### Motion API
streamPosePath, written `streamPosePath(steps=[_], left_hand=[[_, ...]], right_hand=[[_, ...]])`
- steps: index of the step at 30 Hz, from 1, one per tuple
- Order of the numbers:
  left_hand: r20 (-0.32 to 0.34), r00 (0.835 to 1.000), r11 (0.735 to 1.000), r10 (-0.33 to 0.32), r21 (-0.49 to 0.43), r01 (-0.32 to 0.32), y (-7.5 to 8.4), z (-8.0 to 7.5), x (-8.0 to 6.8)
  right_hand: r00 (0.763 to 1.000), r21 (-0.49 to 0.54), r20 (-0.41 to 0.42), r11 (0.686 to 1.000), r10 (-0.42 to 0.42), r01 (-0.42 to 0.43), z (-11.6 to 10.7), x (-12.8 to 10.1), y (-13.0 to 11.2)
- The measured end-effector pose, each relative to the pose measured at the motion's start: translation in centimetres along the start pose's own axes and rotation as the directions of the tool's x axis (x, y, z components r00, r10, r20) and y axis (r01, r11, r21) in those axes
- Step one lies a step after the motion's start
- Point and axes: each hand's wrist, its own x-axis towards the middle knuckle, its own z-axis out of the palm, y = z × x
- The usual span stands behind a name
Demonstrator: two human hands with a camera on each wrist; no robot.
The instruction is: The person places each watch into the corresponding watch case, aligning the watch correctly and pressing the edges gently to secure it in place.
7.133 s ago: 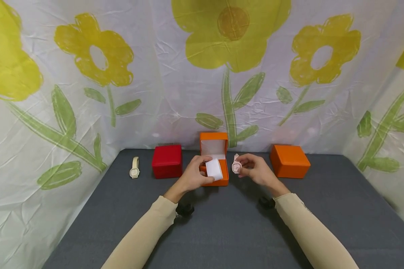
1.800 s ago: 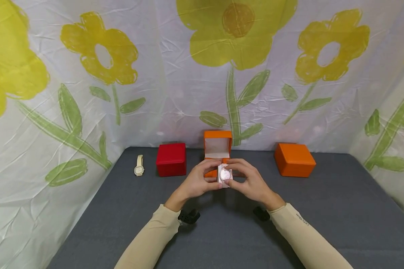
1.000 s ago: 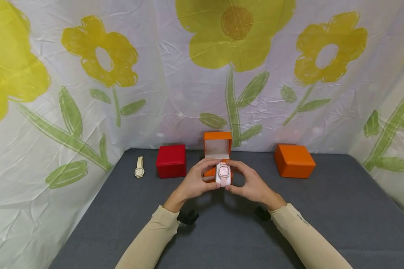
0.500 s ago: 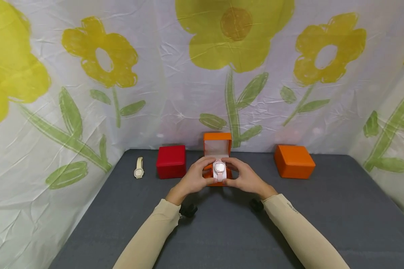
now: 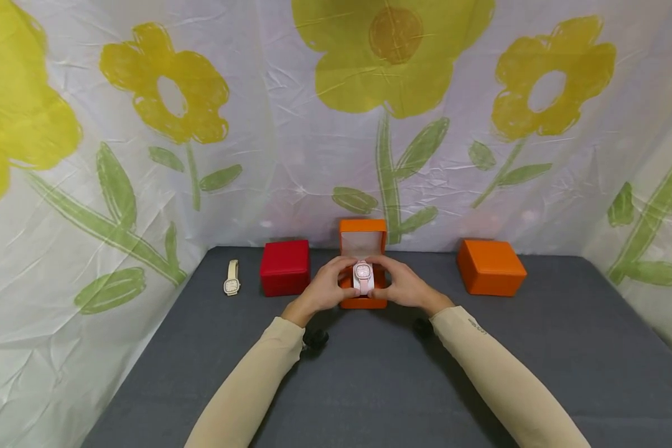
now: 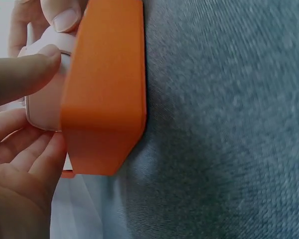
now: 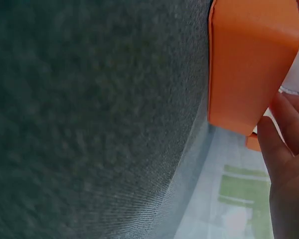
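In the head view my left hand and right hand grip a white watch cushion from its two sides. A pink watch is wrapped round the cushion, its dial facing up. Both are at the mouth of an orange watch box, whose lid stands raised at the back. The left wrist view shows thumb and fingers pinching the cushion, partly down behind the box wall. In the right wrist view, fingers reach over the box's side.
A closed red box stands left of the open one. Farther left lies a cream watch. A closed orange box is at the right. Behind the grey table hangs a flowered curtain.
Earlier the right hand held the pink watch apart from the cushion in the left hand. The watch then went round the cushion, and both hands have moved it back and down into the open box.
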Motion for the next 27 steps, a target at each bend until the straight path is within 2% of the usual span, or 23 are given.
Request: streamPosePath(steps=[7, 16, 23, 27], left_hand=[[0.005, 1.000, 0.999, -0.029, 0.018, 0.029, -0.30, 0.14, 0.36], [0.008, 0.999, 0.997, -0.039, 0.067, 0.038, -0.32, 0.18, 0.79], [0.023, 0.997, 0.989, -0.074, 0.131, 0.071, -0.18, -0.02, 0.95], [0.016, 0.997, 0.988, -0.075, 0.134, 0.072, -0.02, 0.03, 0.81]], right_hand=[[0.997, -0.019, 0.028, 0.998, 0.065, -0.065, 0.12, 0.44, 0.46], [0.996, -0.077, 0.040, 0.994, 0.082, -0.079, -0.11, 0.69, 0.35], [0.999, -0.062, 0.041, 0.998, 0.014, -0.011, -0.20, 0.95, 0.42], [0.999, -0.070, 0.049, 0.997, 0.012, -0.008, -0.36, 1.06, 0.44]])
